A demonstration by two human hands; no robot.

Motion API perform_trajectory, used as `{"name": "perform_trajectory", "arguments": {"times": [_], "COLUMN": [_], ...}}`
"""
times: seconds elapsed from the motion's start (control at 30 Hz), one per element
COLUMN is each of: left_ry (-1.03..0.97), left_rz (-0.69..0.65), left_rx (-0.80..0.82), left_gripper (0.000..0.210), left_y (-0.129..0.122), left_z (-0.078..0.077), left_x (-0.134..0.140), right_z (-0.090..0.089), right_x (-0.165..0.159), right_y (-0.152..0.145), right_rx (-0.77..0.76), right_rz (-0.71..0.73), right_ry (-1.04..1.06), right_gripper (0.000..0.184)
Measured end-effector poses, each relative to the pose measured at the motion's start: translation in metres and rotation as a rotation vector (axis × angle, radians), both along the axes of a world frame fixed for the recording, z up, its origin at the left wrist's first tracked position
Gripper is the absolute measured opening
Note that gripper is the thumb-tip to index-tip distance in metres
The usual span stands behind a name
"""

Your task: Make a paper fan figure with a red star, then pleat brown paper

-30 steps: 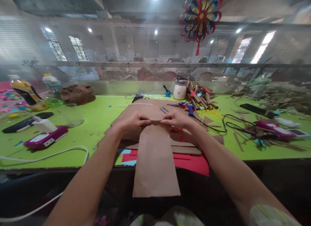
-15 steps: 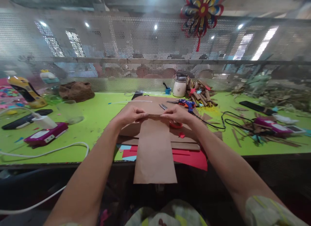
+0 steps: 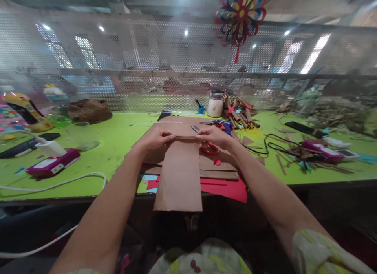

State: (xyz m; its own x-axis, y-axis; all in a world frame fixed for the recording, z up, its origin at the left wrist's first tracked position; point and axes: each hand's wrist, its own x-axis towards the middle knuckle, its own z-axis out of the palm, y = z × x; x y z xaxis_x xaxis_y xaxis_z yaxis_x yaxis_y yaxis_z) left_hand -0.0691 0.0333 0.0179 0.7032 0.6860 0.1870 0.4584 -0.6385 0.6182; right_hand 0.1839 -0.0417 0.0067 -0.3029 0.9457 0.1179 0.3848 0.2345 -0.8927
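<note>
A long strip of brown paper (image 3: 182, 172) hangs toward me over the table's front edge, its far end folded over. My left hand (image 3: 156, 139) pinches the left side of that fold between thumb and fingers. On the right side of the same fold, my right hand (image 3: 214, 136) pinches the paper too. Scissors with red handles (image 3: 211, 148) lie partly under my right hand, their blades pointing away to the left. Beneath the strip are more sheets of brown paper (image 3: 219, 167) and pieces of red paper (image 3: 225, 189).
On the green table (image 3: 118, 156) stand a clear plastic cup (image 3: 84, 136) and a purple power strip (image 3: 54, 163) to the left. A blue glue gun (image 3: 224, 126), rolled paper pieces (image 3: 240, 109) and a white jar (image 3: 216, 104) are behind. Black cable (image 3: 266, 144) loops at right.
The strip's near end has swung left and slightly up. My right hand has shifted a little left along the fold, and more of the scissors' red handles shows. The whole view has shifted slightly.
</note>
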Motion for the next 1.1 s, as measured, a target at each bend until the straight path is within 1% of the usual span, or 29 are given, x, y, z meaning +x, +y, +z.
{"name": "perform_trajectory", "arguments": {"times": [0.07, 0.13, 0.17, 0.2, 0.27, 0.3, 0.37, 0.4, 0.47, 0.5, 0.53, 0.57, 0.6, 0.67, 0.73, 0.77, 0.87, 1.0, 1.1], "left_ry": [-0.015, -0.012, 0.000, 0.017, 0.058, 0.077, 0.096, 0.095, 0.082, 0.080, 0.079, 0.080, 0.080, 0.077, 0.077, 0.078, 0.083, 0.080, 0.065], "left_rz": [0.043, 0.076, 0.086, 0.092, 0.094, 0.090, 0.077, 0.068, 0.049, 0.040, 0.037, 0.036, 0.039, 0.049, 0.048, 0.047, 0.047, 0.030, 0.038], "left_rx": [0.006, -0.037, -0.065, -0.087, -0.097, -0.090, -0.077, -0.078, -0.084, -0.091, -0.103, -0.116, -0.129, -0.146, -0.145, -0.144, -0.132, -0.131, -0.142], "left_gripper": [0.034, 0.033, 0.032, 0.032, 0.033, 0.033, 0.031, 0.031, 0.031, 0.031, 0.032, 0.031, 0.031, 0.029, 0.028, 0.028, 0.028, 0.030, 0.031], "left_y": [0.003, 0.001, -0.001, -0.004, -0.009, -0.011, -0.009, -0.006, 0.002, 0.006, 0.008, 0.010, 0.011, 0.010, 0.008, 0.008, 0.008, 0.010, 0.009], "left_z": [-0.003, -0.004, -0.004, -0.004, -0.003, -0.004, -0.006, -0.008, -0.014, -0.017, -0.020, -0.022, -0.023, -0.022, -0.021, -0.020, -0.019, -0.019, -0.018], "left_x": [-0.001, 0.000, 0.000, 0.002, 0.003, 0.004, 0.004, 0.004, 0.003, 0.003, 0.003, 0.004, 0.004, 0.006, 0.007, 0.007, 0.006, 0.004, 0.004], "right_z": [0.004, 0.015, 0.022, 0.030, 0.043, 0.046, 0.043, 0.037, 0.018, 0.007, -0.003, -0.011, -0.018, -0.025, -0.026, -0.025, -0.024, -0.023, -0.016], "right_x": [0.000, 0.002, 0.005, 0.008, 0.015, 0.018, 0.023, 0.025, 0.026, 0.026, 0.025, 0.025, 0.025, 0.025, 0.026, 0.027, 0.028, 0.030, 0.036], "right_y": [0.003, 0.002, 0.000, -0.004, -0.017, -0.025, -0.043, -0.052, -0.066, -0.072, -0.077, -0.081, -0.085, -0.093, -0.101, -0.104, -0.114, -0.128, -0.148], "right_rx": [0.075, 0.112, 0.118, 0.125, 0.137, 0.139, 0.148, 0.160, 0.167, 0.202, 0.248, 0.270, 0.258, 0.156, 0.035, -0.001, -0.053, -0.104, -0.107], "right_rz": [-0.133, -0.219, -0.223, -0.194, -0.096, -0.042, 0.053, 0.080, 0.102, 0.079, 0.010, -0.032, -0.063, -0.133, -0.194, -0.217, -0.250, -0.253, -0.212], "right_ry": [0.017, -0.024, -0.070, -0.134, -0.311, -0.420, -0.615, -0.664, -0.676, -0.669, -0.643, -0.587, -0.508, -0.306, -0.105, -0.024, 0.118, 0.211, 0.156], "right_gripper": [0.024, 0.025, 0.025, 0.026, 0.025, 0.024, 0.022, 0.020, 0.020, 0.016, 0.011, 0.011, 0.010, 0.011, 0.019, 0.024, 0.033, 0.034, 0.033]}}
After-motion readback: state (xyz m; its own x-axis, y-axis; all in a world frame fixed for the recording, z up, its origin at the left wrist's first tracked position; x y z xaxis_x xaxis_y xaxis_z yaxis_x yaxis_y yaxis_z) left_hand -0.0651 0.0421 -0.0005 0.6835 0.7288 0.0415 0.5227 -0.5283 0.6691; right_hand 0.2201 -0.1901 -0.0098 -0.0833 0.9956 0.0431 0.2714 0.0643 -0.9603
